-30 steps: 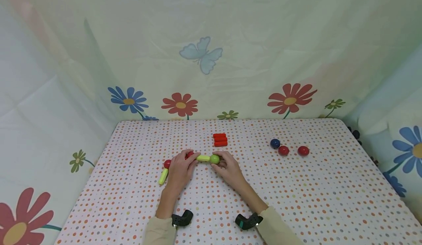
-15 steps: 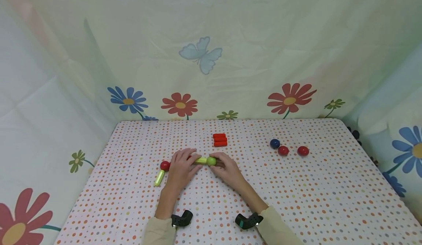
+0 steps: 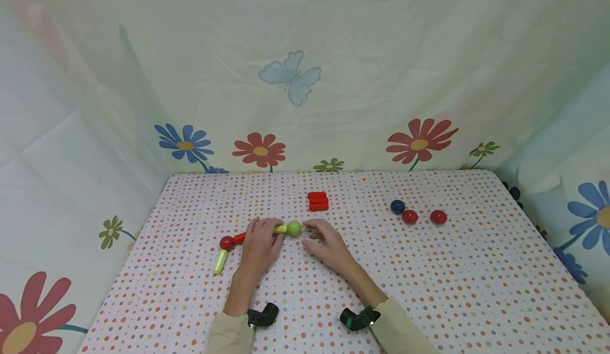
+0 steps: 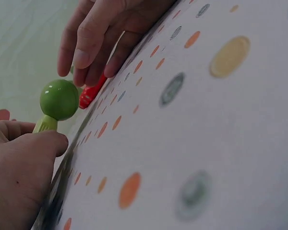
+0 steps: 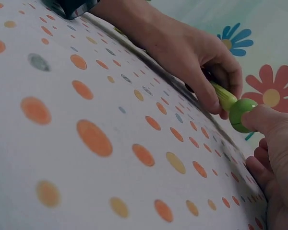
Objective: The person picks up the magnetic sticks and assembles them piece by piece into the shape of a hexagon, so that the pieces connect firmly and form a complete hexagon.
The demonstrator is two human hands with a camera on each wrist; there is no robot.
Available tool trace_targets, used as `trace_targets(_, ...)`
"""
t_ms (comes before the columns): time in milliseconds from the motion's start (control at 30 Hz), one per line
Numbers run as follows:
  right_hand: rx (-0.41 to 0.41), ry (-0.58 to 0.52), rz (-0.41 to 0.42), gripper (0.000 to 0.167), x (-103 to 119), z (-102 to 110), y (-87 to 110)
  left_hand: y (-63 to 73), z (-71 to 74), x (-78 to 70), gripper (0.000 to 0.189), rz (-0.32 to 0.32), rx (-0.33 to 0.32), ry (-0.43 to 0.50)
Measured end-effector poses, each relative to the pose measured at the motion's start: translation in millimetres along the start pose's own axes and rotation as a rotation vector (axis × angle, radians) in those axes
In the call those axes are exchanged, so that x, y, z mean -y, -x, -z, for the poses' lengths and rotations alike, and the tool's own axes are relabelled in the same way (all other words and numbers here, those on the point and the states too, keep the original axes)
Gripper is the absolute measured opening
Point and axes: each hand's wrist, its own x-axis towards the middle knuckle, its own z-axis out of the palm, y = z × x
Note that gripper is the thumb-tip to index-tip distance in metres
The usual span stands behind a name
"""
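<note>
A chain of toy sticks and balls lies across the table in the head view. From its near end run a yellow-green stick (image 3: 221,262), a red ball (image 3: 227,243) and a red stick (image 3: 239,237). My left hand (image 3: 261,245) covers the middle of the chain, its thumb and fingers pinching another yellow-green stick (image 5: 224,97). A green ball (image 4: 59,99) caps that stick. Just right of the ball, my right hand (image 3: 331,245) has its fingers parted and loosely bent, holding nothing. Its fingertips (image 4: 81,57) are near the ball in the left wrist view.
Three red sticks (image 3: 318,201) lie side by side behind the hands. Toward the back right are a dark blue ball (image 3: 397,207) and two red balls (image 3: 410,217). The dotted tablecloth (image 3: 429,290) ends at a flowered curtain (image 3: 343,105).
The chain has shifted left through my left hand's area, showing more of the red stick. My right hand has let go of the green ball, which now sits apart from its fingers.
</note>
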Motion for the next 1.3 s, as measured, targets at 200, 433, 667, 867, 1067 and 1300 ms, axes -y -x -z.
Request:
trace_targets(200,0.002,0.005,-0.034,0.04,2.4,-1.0,-0.1,2.8,-1.5,3.3,0.029,0.003,0.039,-0.011)
trace_targets(433,-0.04,0.023,-0.045,0.038,2.3,-2.2,0.7,5.6,-2.9,6.3,0.029,-0.045,0.025,-0.029)
trace_targets(667,-0.16,0.163,-0.003,0.035,-2.4,5.1,-3.9,4.7,-1.4,5.0,0.027,-0.018,0.036,-0.045)
trace_targets(867,-0.225,0.291,0.013,0.035,-13.4,15.6,-21.4,-0.5,-0.7,3.5,0.027,0.008,0.032,-0.052)
trace_targets(1067,-0.224,0.348,-0.045,0.033,-21.0,22.3,-34.2,-3.6,-2.4,1.0,0.026,0.026,0.035,-0.01)
trace_targets(1300,-0.168,0.398,-0.055,0.042,-23.5,22.8,-34.8,-3.0,-3.4,1.1,0.027,0.067,0.063,0.011)
